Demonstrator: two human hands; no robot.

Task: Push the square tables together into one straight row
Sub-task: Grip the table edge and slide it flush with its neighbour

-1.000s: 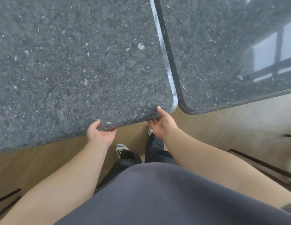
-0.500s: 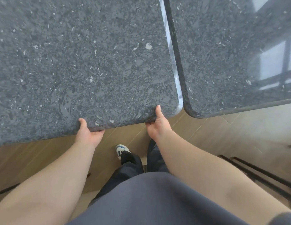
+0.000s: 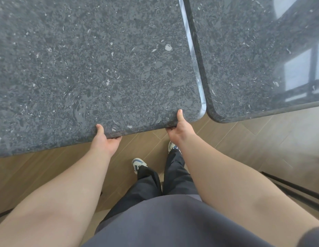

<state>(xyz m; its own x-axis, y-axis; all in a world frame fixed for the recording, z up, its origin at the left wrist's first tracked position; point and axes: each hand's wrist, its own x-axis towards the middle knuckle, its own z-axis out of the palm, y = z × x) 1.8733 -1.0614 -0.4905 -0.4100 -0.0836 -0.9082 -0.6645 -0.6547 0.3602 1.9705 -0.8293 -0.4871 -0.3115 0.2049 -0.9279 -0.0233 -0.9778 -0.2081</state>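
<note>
Gripping the near edge of the left worktop (image 3: 94, 68): left hand (image 3: 106, 142) and right hand (image 3: 180, 130), thumbs on top, fingers curled under. Its right side sits just beside the right worktop (image 3: 253, 56), corners w/ a narrow gap, over wood floor (image 3: 244, 139).

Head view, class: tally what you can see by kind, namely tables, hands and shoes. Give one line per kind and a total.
Tables: 2, the left table and the right table
Hands: 2, the left hand and the right hand, both gripping the left table's near edge
Shoes: 2, the left shoe and the right shoe
Total: 6
</note>
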